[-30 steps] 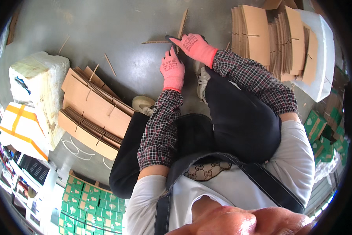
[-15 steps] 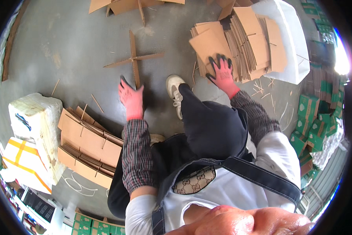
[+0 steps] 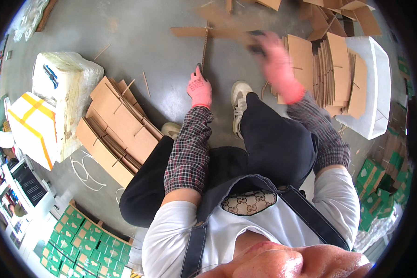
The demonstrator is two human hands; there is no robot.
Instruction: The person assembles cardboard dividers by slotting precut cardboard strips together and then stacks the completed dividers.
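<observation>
Two crossed cardboard strips form a divider [image 3: 190, 32] standing on the grey floor in front of me. My left hand [image 3: 199, 90], in a pink glove with dark fingertips, has its fingers closed at the near end of that divider. My right hand [image 3: 279, 69], gloved the same way, is raised between the divider and the cardboard stack and smeared by motion. A blurred cardboard piece [image 3: 218, 17] reaches from its fingertips across the far side of the divider; the exact grip is hidden. A stack of slotted cardboard sheets [image 3: 331, 69] stands to the right.
Another cardboard stack [image 3: 120, 118] lies by my left leg, beside a wrapped white foam block [image 3: 71, 88] and a yellow-taped white box [image 3: 32, 123]. A white foam box [image 3: 373, 88] backs the right stack. Assembled dividers [image 3: 338, 18] stand far right. Green cartons [image 3: 85, 241] are piled lower left.
My right hand has lifted off the right stack and swung left with a cardboard sheet. My left hand has closed at the divider's near end. The whole view has shifted.
</observation>
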